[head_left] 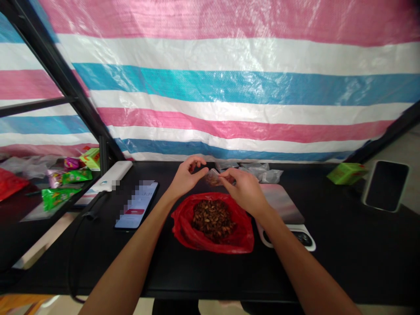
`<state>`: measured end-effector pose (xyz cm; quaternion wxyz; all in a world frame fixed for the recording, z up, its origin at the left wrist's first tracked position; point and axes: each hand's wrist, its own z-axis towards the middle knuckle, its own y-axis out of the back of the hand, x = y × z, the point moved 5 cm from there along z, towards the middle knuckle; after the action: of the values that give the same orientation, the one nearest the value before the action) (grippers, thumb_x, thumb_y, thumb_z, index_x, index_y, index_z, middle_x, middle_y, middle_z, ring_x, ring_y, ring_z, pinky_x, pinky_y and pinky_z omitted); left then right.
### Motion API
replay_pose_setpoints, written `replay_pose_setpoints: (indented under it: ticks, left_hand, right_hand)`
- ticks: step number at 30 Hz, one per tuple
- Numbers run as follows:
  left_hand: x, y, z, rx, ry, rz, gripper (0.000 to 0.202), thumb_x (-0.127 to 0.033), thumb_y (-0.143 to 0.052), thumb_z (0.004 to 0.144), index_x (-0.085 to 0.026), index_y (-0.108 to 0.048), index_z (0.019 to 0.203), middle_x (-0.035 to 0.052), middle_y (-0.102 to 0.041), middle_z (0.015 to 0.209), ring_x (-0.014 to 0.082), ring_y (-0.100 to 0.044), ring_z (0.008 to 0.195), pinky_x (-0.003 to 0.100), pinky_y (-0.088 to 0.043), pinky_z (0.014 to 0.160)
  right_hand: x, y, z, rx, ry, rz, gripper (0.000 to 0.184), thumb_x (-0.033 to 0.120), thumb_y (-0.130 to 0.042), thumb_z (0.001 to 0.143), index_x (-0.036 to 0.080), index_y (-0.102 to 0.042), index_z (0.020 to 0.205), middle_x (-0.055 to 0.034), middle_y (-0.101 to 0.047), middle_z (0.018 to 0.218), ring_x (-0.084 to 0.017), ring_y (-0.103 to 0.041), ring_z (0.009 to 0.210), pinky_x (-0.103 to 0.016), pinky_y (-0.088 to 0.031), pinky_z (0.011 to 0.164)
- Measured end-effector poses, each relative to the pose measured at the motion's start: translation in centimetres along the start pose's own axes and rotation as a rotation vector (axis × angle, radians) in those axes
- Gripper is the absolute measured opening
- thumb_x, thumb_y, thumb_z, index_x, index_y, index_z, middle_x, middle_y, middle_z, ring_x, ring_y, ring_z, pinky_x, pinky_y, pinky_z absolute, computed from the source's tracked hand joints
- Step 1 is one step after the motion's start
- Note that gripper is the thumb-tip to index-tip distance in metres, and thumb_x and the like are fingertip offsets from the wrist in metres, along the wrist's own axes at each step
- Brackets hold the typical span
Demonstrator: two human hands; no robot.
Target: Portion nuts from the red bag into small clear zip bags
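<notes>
Now | right hand (pixel 244 190) pinching small clear bag (pixel 213 177) | left hand (pixel 187 177) curled beside it | phone (pixel 136 205) text blurred

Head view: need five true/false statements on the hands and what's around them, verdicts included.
1. The left hand is inside the red plastic bag. False: it is above the black table, beyond the bag, with its fingers curled.
2. The right hand has its fingers on a small clear plastic bag. True.
3. The red plastic bag holds a heap of brown pieces. True.
4. The phone left of the red plastic bag lies face down. False: it lies face up with its screen lit.
5. A pink, white and blue striped tarp hangs behind the table. True.
</notes>
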<state>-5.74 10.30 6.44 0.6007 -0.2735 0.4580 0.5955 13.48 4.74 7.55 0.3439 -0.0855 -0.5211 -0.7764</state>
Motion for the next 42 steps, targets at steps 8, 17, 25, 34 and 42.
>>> replay_pose_setpoints:
  ticks: [8, 17, 25, 34, 42]
  left_hand:
    - [-0.4, -2.8, -1.4, 0.41, 0.206, -0.1, 0.035, -0.049, -0.066, 0.091, -0.015, -0.067, 0.084, 0.0021, -0.066, 0.077, 0.0143, -0.059, 0.072, 0.027, -0.044, 0.068]
    - [0.5, -2.8, -1.2, 0.4, 0.233, -0.045, 0.037, -0.051, -0.063, 0.09, -0.016, -0.069, 0.08, 0.0007, -0.064, 0.073, 0.0141, -0.056, 0.069, 0.026, -0.043, 0.066]
    - [0.8, -2.5, -1.1, 0.418, 0.203, -0.01, 0.037, -0.05, -0.063, 0.092, -0.015, -0.07, 0.083, 0.0015, -0.066, 0.078, 0.0151, -0.058, 0.075, 0.027, -0.045, 0.071]
    - [0.6, -2.8, -1.4, 0.506, 0.204, -0.144, 0.029, -0.046, -0.065, 0.093, -0.017, -0.066, 0.088, 0.0036, -0.072, 0.083, 0.0172, -0.066, 0.08, 0.03, -0.05, 0.079]
    - [0.0, -2.7, -1.4, 0.519, 0.173, -0.09, 0.022, -0.036, -0.057, 0.096, -0.016, -0.064, 0.087, 0.0016, -0.066, 0.083, 0.014, -0.059, 0.077, 0.027, -0.044, 0.073]
  right_hand:
    - [0.4, -1.6, -0.2, 0.009, -0.048, 0.049, 0.016, 0.031, -0.061, 0.098, 0.024, -0.075, 0.095, -0.0021, -0.08, 0.09, -0.02, -0.072, 0.078, -0.029, -0.047, 0.072]
    - [0.7, -1.6, -0.1, 0.02, 0.019, -0.084, 0.014, 0.03, -0.063, 0.097, 0.025, -0.074, 0.092, 0.0001, -0.08, 0.087, -0.018, -0.07, 0.073, -0.034, -0.04, 0.081]
    - [1.1, -1.6, -0.1, 0.047, 0.072, -0.081, 0.018, 0.032, -0.06, 0.099, 0.024, -0.074, 0.093, -0.0006, -0.08, 0.088, -0.018, -0.069, 0.075, -0.034, -0.039, 0.082]
    - [1.0, -1.3, 0.1, 0.068, -0.001, 0.045, 0.018, 0.033, -0.062, 0.097, 0.025, -0.077, 0.091, 0.0007, -0.079, 0.083, -0.017, -0.068, 0.069, -0.029, -0.044, 0.072]
    - [0.3, -1.8, -0.1, 0.088, -0.068, 0.203, 0.018, 0.025, -0.058, 0.093, 0.024, -0.072, 0.082, 0.003, -0.075, 0.075, -0.015, -0.066, 0.066, -0.026, -0.043, 0.063]
